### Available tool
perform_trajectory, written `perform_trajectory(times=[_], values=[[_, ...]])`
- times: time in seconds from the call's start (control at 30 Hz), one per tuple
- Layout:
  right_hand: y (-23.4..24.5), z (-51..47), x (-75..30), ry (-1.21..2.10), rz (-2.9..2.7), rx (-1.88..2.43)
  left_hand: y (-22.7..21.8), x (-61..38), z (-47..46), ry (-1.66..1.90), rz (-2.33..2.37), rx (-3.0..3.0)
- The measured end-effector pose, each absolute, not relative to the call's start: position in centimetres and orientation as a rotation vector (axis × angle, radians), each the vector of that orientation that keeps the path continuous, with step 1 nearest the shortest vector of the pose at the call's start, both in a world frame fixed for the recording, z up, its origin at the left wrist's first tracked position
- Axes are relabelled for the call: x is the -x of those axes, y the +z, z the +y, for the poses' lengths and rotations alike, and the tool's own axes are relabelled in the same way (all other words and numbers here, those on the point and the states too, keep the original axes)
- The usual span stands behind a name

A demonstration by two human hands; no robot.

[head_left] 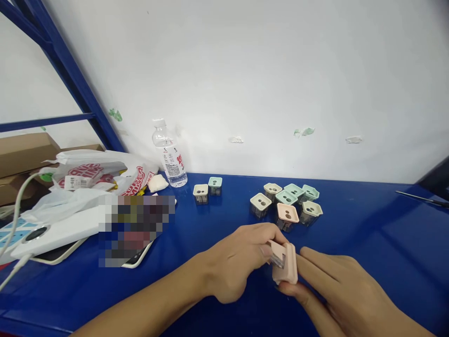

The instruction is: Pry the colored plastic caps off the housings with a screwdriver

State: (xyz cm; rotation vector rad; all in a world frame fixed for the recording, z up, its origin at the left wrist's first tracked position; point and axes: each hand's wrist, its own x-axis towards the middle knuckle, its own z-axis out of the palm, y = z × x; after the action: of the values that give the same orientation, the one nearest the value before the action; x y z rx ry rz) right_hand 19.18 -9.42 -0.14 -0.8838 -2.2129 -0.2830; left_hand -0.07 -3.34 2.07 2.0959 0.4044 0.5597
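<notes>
Over the blue table (368, 243), both my hands hold one small pink sharpener (286, 263) with a clear box part. My left hand (238, 264) pinches its left side with curled fingers. My right hand (336, 285) grips its right side, fingers stretched along it. Just behind lies a cluster of several small sharpeners (286, 203) in cream, mint and pink, each with two holes on top. Two more, one cream (201, 193) and one mint (215, 185), stand apart to the left.
A clear water bottle (169, 154) stands by the white wall. At left lie plastic bags (94, 178), cardboard boxes (24, 152), a white phone (52, 231) with a cable, and a blurred-out item. A blue frame (70, 75) rises at the far left.
</notes>
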Motion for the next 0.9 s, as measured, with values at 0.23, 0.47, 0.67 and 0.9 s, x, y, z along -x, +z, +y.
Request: perform_trajectory(times=[0.23, 0.47, 0.67, 0.9], values=[[-0.5, -9.1, -19.4, -0.365, -2.23, 0.828, 2.2, -0.2, -3.6, 0.514, 0.532, -1.803], [-1.1, -8.3, -19.5, -0.497, -2.258, 0.864, 1.8, -1.1, -4.0, 0.54, 0.623, -1.481], [0.2, -7.7, -20.0, -0.539, -2.31, 0.913, 2.4, -1.7, -3.7, 0.697, 0.723, -1.332], [0.6, -7.2, -21.3, -0.531, -2.315, 0.93, 1.9, -0.8, -3.1, 0.943, 0.873, -1.551]])
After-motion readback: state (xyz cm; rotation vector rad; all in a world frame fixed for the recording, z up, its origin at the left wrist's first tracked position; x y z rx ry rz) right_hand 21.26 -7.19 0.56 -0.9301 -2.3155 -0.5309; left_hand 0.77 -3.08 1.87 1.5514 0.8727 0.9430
